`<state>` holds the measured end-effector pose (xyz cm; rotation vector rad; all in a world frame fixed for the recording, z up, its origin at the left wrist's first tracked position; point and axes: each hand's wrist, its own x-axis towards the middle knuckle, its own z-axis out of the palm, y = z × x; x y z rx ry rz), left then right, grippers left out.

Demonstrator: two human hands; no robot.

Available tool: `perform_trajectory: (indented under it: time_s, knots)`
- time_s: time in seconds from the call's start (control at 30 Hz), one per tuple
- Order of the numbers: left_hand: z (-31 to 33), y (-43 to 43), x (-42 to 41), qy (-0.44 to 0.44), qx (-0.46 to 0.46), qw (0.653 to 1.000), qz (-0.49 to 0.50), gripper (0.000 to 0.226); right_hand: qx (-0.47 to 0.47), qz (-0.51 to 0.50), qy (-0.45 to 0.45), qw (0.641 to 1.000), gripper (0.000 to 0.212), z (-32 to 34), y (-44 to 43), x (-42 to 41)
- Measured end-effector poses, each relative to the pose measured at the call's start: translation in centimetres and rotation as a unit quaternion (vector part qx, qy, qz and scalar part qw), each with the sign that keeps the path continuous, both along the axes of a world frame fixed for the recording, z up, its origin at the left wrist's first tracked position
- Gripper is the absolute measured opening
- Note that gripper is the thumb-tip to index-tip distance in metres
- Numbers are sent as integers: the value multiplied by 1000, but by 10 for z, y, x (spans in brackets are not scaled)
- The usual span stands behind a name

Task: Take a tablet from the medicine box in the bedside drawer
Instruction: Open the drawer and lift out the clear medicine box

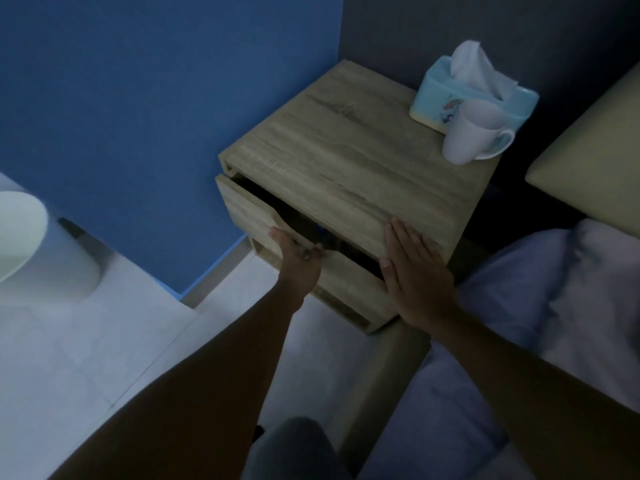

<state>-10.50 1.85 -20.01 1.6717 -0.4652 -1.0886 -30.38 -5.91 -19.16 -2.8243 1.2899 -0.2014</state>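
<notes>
A wooden bedside cabinet (346,154) stands between a blue wall and the bed. Its top drawer (247,216) is pulled out a little, leaving a dark gap under the cabinet top. My left hand (298,261) grips the upper edge of the drawer front at its cut-out. My right hand (415,271) lies flat, fingers together, on the front right corner of the cabinet top. A small blue shape shows in the gap (320,233); the medicine box itself is hidden inside.
A light blue tissue box (436,98) and a white mug (467,136) stand at the back right of the cabinet top. A lower drawer (346,289) is closed. Bed with bluish bedding (536,306) lies right; a white bin (41,251) stands left on the tiled floor.
</notes>
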Motion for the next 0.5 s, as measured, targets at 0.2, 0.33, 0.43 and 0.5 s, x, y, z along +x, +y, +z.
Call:
perform_trajectory:
  time_s: [0.2, 0.33, 0.43, 0.5]
  knots:
    - [2, 43, 10, -11, 24, 999, -20, 99, 8, 9, -5, 1000, 61, 4, 1, 0]
    - [3, 70, 15, -28, 48, 998, -24, 98, 11, 11, -5, 1000, 61, 5, 2, 0]
    - [4, 88, 18, -24, 61, 998, -20, 96, 30, 8, -2, 1000, 63, 5, 0, 0]
    - [5, 99, 20, -21, 66, 997, -23, 96, 38, 8, -2, 999, 65, 6, 0, 0]
